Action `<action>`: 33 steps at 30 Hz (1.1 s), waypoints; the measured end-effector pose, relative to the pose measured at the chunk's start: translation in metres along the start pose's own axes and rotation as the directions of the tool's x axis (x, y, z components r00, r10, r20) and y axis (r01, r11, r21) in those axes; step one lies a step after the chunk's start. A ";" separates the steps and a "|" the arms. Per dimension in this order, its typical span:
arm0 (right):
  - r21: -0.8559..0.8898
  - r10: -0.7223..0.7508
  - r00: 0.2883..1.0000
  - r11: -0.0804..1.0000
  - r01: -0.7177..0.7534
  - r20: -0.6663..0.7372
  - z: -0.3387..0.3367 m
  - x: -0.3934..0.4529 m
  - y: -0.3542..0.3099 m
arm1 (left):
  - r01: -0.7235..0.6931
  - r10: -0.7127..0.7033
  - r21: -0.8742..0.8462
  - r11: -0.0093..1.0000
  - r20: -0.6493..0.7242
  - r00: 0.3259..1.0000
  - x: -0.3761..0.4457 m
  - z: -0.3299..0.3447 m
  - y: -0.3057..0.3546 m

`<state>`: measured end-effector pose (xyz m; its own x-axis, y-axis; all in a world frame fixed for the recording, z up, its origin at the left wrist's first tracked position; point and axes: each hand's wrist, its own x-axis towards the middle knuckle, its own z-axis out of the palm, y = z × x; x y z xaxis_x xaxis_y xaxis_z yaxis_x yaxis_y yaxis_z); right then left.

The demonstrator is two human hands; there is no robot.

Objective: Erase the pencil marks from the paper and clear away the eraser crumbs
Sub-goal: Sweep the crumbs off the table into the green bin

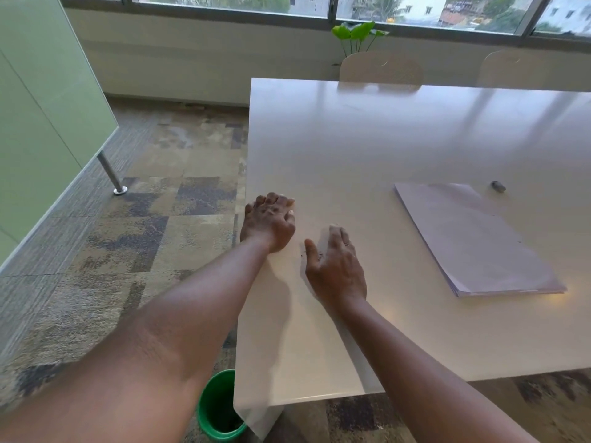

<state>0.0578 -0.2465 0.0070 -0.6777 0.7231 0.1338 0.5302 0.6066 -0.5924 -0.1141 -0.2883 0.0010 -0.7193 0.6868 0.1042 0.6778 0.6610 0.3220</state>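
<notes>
A stack of pale paper (pixel 473 238) lies on the white table (pixel 399 139), right of both hands. A small grey eraser (pixel 498 186) sits on the table just beyond the stack's far right corner. My left hand (pixel 268 220) rests near the table's left edge, fingers bent down onto the surface, holding nothing that I can see. My right hand (pixel 335 263) lies beside it with straight fingers, its edge on the table. A few dark eraser crumbs (pixel 303 254) show on the table by my right thumb.
A green bin (pixel 220 404) stands on the carpet below the table's near left corner. Two pale chairs (pixel 380 68) stand at the far side. A plant (pixel 358 35) is by the window. A green partition (pixel 38 123) with a metal leg stands left.
</notes>
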 end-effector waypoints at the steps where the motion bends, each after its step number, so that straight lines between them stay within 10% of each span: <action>1: -0.057 -0.019 1.000 0.998 0.021 0.025 0.001 -0.001 -0.001 | 0.002 -0.002 -0.004 1.000 -0.001 1.000 0.000 0.000 0.000; 6: -0.039 -0.182 0.952 0.980 0.197 0.247 0.003 -0.001 -0.002 | 0.005 -0.006 -0.019 1.000 -0.024 1.000 0.001 0.001 0.000; 10: 0.086 -0.175 0.973 0.983 0.163 0.150 -0.004 0.000 0.001 | 0.007 -0.008 -0.040 0.999 -0.017 1.000 0.000 0.001 -0.001; 17: -0.286 -0.010 0.985 0.956 0.061 0.175 0.002 0.009 0.006 | 0.051 -0.052 0.008 0.999 0.046 0.998 0.001 0.002 -0.001; 23: -0.288 -0.208 0.922 0.907 0.307 0.327 0.011 -0.004 -0.010 | 0.060 -0.062 0.029 0.998 0.082 0.995 0.004 0.002 0.000; 33: -0.156 -0.090 0.969 0.979 0.128 0.232 0.001 -0.002 -0.011 | 0.066 -0.067 0.022 0.998 0.076 0.995 0.004 0.002 0.000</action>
<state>0.0525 -0.2546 0.0120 -0.8222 0.5692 -0.0015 0.5120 0.7384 -0.4388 -0.1168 -0.2851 -0.0007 -0.7495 0.6619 0.0105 0.6324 0.7112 0.3070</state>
